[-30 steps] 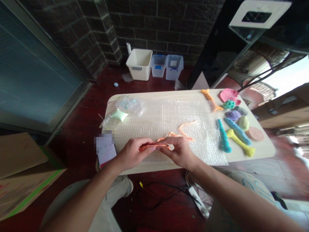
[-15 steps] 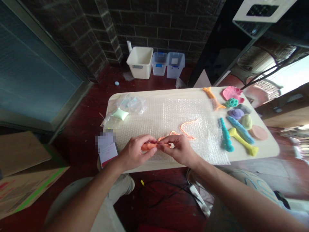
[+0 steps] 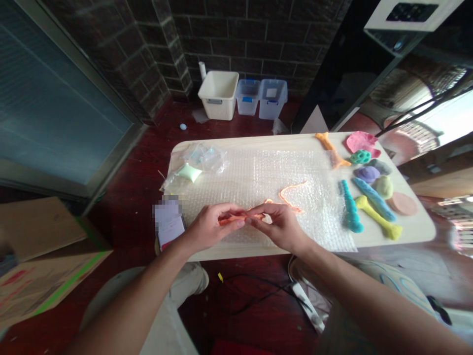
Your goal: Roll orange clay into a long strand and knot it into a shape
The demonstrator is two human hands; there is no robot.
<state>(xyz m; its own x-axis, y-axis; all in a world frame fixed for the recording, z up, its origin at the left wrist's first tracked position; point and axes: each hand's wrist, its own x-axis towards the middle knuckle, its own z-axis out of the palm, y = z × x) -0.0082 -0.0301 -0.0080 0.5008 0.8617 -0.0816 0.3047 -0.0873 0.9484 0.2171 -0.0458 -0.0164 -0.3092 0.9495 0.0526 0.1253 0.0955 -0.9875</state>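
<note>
Two bare hands meet at the lower centre of the frame, above bubble wrap (image 3: pixel 236 172) on a pale table (image 3: pixel 421 229). Between them is an orange strand (image 3: pixel 229 219). The left hand (image 3: pixel 209 228) pinches it narrowly; the right hand (image 3: pixel 284 228) pinches beside it, thumb and fingers nearly closed. Thin orange loops (image 3: pixel 291 190) lie just beyond; whether they join the strand, I cannot tell. It looks light, soft and doughy, likely to stretch or tear if tugged, so its thicker part suits a gentle fingertip hold. Coloured shapes (image 3: pixel 353 209) line the right side.
</note>
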